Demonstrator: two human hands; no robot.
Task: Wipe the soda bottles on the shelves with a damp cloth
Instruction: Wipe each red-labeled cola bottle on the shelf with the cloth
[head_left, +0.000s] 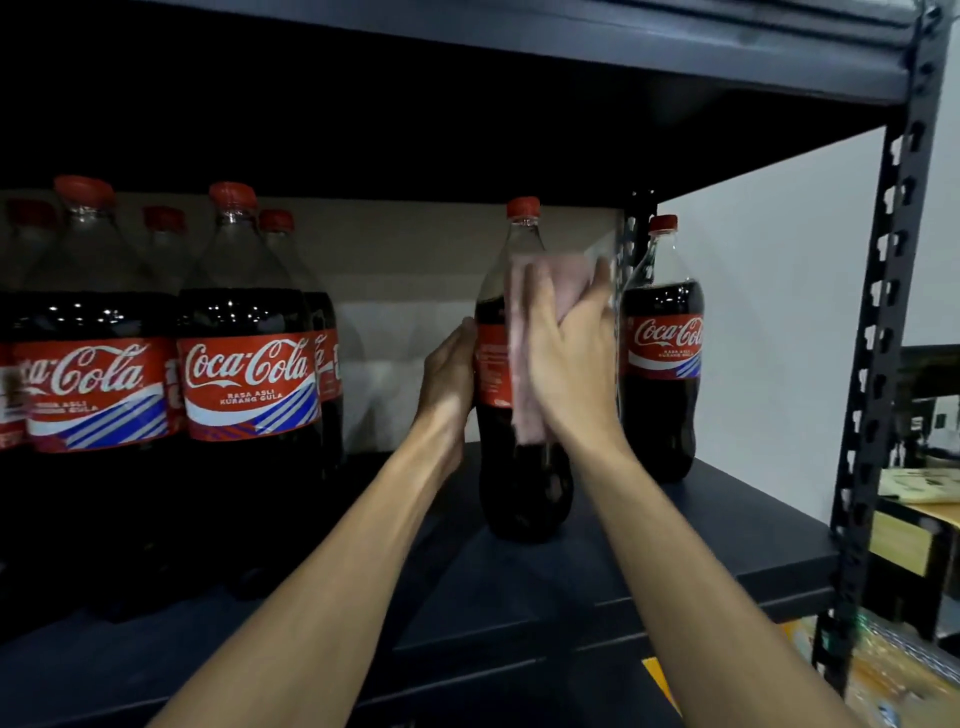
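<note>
One soda bottle (524, 488) between left hand (449, 374) and right hand (571, 358) with cloth (521, 353)

Shelf board (675, 561): bottle cluster (249, 389) at left end, two rows deep. Single bottle (519, 478) right of centre; left hand (449, 364) grips its left side, right hand (566, 364) presses cloth (540, 306) on its front. Corner bottle (662, 415) at rear right corner.

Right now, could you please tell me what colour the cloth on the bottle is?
Pale pink; the head view shows the cloth on the bottle best.
</note>
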